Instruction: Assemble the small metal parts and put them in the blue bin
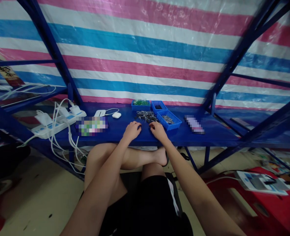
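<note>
My left hand [132, 130] is at the front of the blue table, fingers curled together, with a small dark thing [139, 127] at its fingertips that is too small to name. A short gap to the right, my right hand [157, 130] has its fingers bent and pressed together; what they hold, if anything, cannot be made out. Just beyond both hands lies a loose pile of thin silver and black pieces [146, 116]. Beside my right hand stands a blue bin [175, 126] with similar silver pieces [168, 119].
Behind the pile are a small blue bin [162, 103] of dark pieces and a blue bin [140, 108] of green pieces. A phone [194, 124] lies right. Left are a blurred-out device [92, 126], a white charger [116, 115] and a power strip [58, 125] with hanging cables.
</note>
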Demonstrator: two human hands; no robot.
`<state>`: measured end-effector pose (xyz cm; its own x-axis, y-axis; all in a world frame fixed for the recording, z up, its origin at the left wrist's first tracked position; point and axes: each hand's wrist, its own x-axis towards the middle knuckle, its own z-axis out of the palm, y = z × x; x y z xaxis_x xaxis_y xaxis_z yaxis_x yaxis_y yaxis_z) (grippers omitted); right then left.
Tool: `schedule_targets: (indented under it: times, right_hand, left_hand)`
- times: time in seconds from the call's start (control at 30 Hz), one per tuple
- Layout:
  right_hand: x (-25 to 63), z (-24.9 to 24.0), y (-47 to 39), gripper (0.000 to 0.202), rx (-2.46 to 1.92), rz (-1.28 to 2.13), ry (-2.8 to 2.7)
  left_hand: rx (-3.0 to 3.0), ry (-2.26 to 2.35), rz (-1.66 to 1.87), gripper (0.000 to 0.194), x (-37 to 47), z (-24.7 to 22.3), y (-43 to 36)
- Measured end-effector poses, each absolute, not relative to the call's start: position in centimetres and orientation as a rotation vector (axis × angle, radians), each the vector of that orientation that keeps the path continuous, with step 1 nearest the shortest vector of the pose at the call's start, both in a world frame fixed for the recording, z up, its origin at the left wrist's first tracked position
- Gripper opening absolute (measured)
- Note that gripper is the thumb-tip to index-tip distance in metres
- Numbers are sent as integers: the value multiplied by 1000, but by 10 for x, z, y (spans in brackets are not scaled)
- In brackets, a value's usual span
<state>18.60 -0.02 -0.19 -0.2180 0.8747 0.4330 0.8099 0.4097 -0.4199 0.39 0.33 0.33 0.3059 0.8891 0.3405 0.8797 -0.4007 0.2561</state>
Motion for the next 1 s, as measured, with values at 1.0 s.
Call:
schedule_targets:
  times: [1.0]
  right_hand:
    - [187,-4,1,23,-1408,123,-2044]
  left_hand:
    - [2528,1680,731,28,2,-1,6]
